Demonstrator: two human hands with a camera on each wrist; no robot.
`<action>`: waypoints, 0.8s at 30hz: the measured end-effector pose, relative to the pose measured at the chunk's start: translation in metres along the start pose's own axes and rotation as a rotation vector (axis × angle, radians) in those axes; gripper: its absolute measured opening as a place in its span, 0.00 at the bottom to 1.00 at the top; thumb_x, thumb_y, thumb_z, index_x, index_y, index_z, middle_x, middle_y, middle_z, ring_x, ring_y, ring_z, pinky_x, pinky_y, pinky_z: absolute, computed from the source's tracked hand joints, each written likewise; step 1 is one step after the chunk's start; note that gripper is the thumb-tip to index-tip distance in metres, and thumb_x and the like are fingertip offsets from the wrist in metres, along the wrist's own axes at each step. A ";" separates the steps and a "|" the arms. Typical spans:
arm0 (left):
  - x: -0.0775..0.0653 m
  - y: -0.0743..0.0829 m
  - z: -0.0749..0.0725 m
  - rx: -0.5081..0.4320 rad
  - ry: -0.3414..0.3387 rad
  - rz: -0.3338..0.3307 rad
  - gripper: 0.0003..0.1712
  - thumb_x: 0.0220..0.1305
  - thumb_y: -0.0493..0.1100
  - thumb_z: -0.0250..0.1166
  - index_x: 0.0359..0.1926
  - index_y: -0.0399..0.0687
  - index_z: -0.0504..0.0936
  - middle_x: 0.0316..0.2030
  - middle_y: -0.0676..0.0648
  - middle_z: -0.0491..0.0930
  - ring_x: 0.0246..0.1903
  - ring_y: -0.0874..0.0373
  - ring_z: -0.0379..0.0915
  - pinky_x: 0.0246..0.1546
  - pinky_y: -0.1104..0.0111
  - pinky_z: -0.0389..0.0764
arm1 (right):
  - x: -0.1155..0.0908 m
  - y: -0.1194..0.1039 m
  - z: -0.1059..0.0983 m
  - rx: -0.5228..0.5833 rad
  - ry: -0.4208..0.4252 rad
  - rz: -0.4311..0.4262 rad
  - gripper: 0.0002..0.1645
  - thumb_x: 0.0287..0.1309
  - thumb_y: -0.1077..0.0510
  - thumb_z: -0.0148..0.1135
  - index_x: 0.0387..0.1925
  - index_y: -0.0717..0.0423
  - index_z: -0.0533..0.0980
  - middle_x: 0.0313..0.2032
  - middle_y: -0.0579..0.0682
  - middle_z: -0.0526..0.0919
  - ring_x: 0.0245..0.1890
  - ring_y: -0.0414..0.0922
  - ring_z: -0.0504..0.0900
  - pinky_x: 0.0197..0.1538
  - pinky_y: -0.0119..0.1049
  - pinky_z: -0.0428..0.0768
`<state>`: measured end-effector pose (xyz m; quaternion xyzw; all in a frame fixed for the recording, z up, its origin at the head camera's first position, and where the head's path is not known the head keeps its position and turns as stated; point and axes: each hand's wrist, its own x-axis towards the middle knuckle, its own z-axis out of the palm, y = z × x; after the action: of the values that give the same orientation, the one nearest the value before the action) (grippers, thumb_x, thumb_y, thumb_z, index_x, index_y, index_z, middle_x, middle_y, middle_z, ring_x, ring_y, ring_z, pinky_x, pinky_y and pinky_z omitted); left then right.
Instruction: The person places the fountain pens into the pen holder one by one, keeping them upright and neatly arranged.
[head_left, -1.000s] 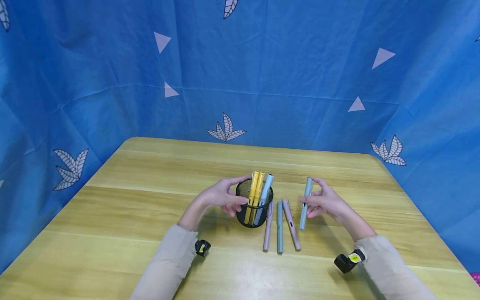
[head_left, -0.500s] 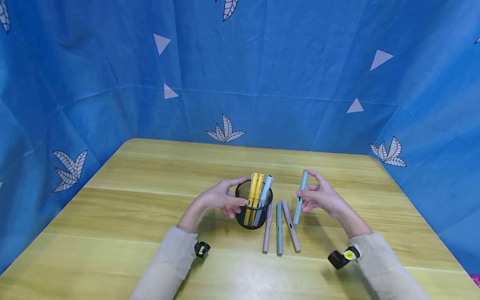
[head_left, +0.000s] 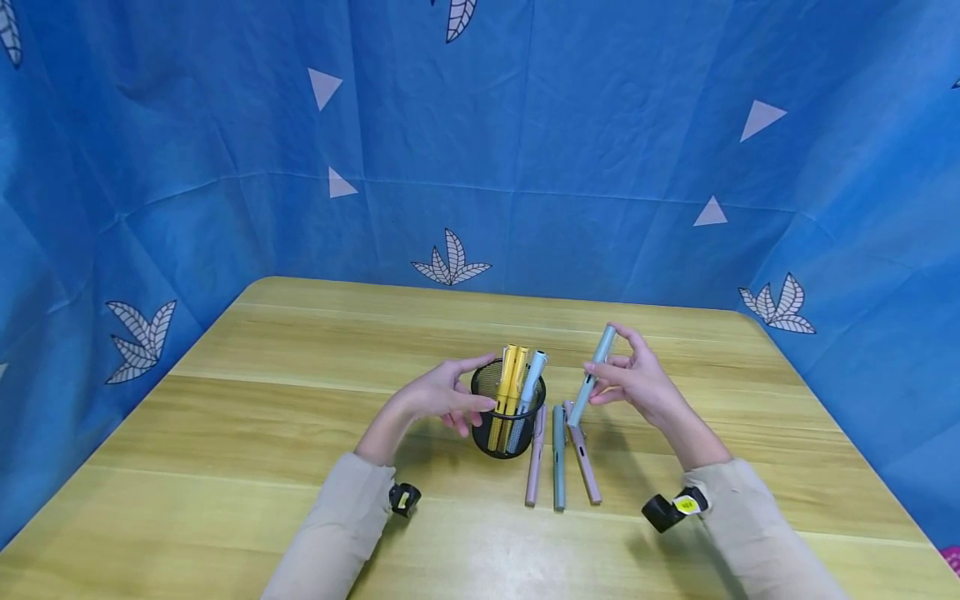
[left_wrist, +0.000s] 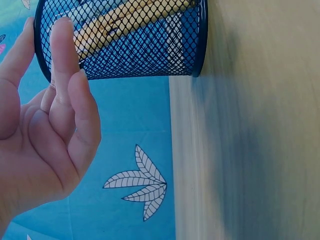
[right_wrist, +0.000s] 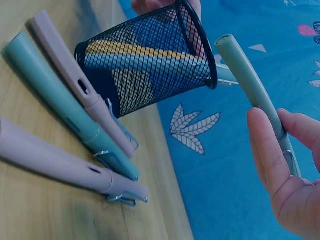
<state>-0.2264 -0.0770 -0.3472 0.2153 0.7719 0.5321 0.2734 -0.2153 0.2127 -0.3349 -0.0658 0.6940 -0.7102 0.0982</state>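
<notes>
My left hand (head_left: 438, 392) holds the black mesh pen holder (head_left: 483, 440) by its rim, thumb at the near side and a finger at the far side. Two yellow pens (head_left: 512, 375) and a light blue pen (head_left: 535, 371) stand in it. My right hand (head_left: 641, 383) pinches a blue-green pen (head_left: 581, 406), raised and tilted right of the holder. In the right wrist view, the held pen's free end (right_wrist: 232, 50) is near the holder's mouth but outside it. Beneath lie a purple pen (head_left: 536, 471), a teal pen (head_left: 559, 471) and another purple pen (head_left: 587, 471).
The wooden table (head_left: 300, 433) runs back to a blue patterned curtain (head_left: 570, 125). A black wrist camera (head_left: 405, 499) is on the left sleeve and another camera (head_left: 663, 512) on the right. The loose pens lie side by side, right of the holder.
My right hand has lifted the blue-green pen and carried it leftward, tilting it more, so its lower end is now above the right purple pen. My left hand and the holder stay put.
</notes>
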 end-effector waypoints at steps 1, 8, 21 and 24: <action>0.000 0.000 0.000 0.001 0.000 0.002 0.44 0.57 0.43 0.62 0.69 0.54 0.47 0.20 0.40 0.79 0.15 0.52 0.75 0.16 0.63 0.77 | 0.000 -0.001 0.001 0.004 0.004 -0.007 0.49 0.55 0.70 0.55 0.67 0.52 0.36 0.28 0.53 0.77 0.20 0.43 0.79 0.29 0.40 0.81; 0.000 -0.002 -0.001 0.012 -0.008 0.022 0.44 0.58 0.43 0.62 0.69 0.54 0.47 0.20 0.41 0.79 0.15 0.51 0.75 0.17 0.61 0.77 | 0.002 -0.006 0.009 0.067 0.034 -0.056 0.48 0.56 0.70 0.54 0.67 0.53 0.37 0.27 0.53 0.79 0.22 0.44 0.79 0.31 0.42 0.81; 0.000 -0.001 -0.001 0.020 -0.010 0.020 0.44 0.58 0.43 0.62 0.69 0.54 0.46 0.21 0.40 0.79 0.15 0.53 0.76 0.19 0.58 0.78 | 0.007 -0.011 0.026 0.142 0.096 -0.147 0.44 0.57 0.70 0.53 0.66 0.53 0.40 0.26 0.49 0.81 0.23 0.43 0.80 0.32 0.40 0.81; 0.000 -0.001 -0.001 0.024 -0.009 0.020 0.44 0.58 0.43 0.62 0.69 0.55 0.46 0.21 0.41 0.80 0.15 0.53 0.76 0.18 0.59 0.78 | 0.008 -0.010 0.029 0.145 0.111 -0.169 0.43 0.57 0.71 0.52 0.66 0.53 0.40 0.26 0.48 0.81 0.25 0.43 0.81 0.33 0.39 0.81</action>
<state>-0.2266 -0.0781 -0.3483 0.2289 0.7747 0.5245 0.2689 -0.2167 0.1834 -0.3247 -0.0775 0.6369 -0.7670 0.0040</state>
